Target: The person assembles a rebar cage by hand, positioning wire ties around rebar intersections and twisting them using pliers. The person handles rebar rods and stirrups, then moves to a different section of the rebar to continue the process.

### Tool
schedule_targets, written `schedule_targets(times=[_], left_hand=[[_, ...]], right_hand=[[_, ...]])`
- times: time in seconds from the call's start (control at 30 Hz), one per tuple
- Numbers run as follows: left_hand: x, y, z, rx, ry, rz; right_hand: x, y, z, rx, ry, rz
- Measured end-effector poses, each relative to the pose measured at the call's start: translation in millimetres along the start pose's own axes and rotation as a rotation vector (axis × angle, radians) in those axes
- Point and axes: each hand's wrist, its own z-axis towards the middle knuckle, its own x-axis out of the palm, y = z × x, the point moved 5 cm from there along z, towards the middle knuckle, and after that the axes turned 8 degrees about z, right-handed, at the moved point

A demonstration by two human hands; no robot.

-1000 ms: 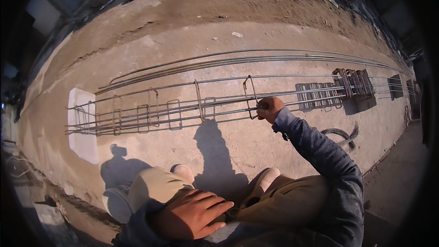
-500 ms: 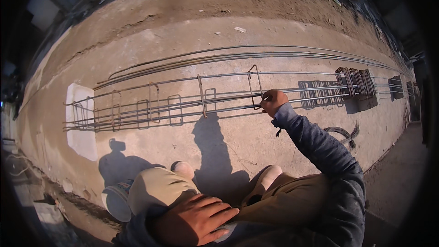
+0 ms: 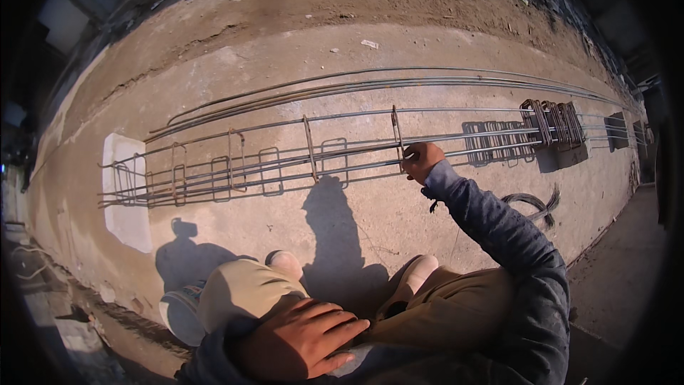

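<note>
A: Where is the rust-brown rectangular steel stirrup (image 3: 397, 125)?

B: Around the long grey steel bars (image 3: 456, 109), near mid-view, at the fingertips of the bare right hand (image 3: 422, 160).

A: How is it pointing?

B: Its long axis runs crosswise, from the far bar down toward the person, the near end slightly to the right. The bars run left to right, bent by the lens.

A: And the grip?

B: The right hand is curled, thumb and fingers pinched on the stirrup's near end. The bare left hand (image 3: 310, 339) lies palm down on the lap, fingers relaxed and slightly apart; I can't tell whether anything is under the palm.

A: Materials?

B: Thin, square-cornered bent rod for the stirrup; smoother, straight bars; dusty, pale concrete ground (image 3: 427, 221). A pale, flat-faced block (image 3: 130, 224) lies at the bars' left end, a tight bunch of dark brown stirrups (image 3: 552, 125) to the right.

A: Any change?

B: Half a second ago the stirrup showed an open, slanted rectangle. Now it has swung nearly edge-on, a narrow sliver. The left hand has stayed on the lap.
</note>
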Motion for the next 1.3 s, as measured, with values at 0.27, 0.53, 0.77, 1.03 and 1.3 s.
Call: schedule_targets(times=[0.27,0.53,0.77,1.03,1.3], left_hand=[[10,8,-6,0.0,-0.002,-0.003],[7,6,-6,0.032,-0.054,0.028],[-2,1,-1,0.017,-0.008,0.016],[4,5,-4,-0.077,0.019,0.036],[-26,27,44,-0.045,0.185,-0.213]], right_hand=[[-6,2,0,-0.009,-0.008,-0.049],[-8,-8,6,0.002,-0.084,-0.026],[-23,8,3,0.06,-0.038,-0.105],[-53,-23,-12,-0.282,-0.002,-0.597],[-40,-22,-19,-0.395,0.102,-0.685]])
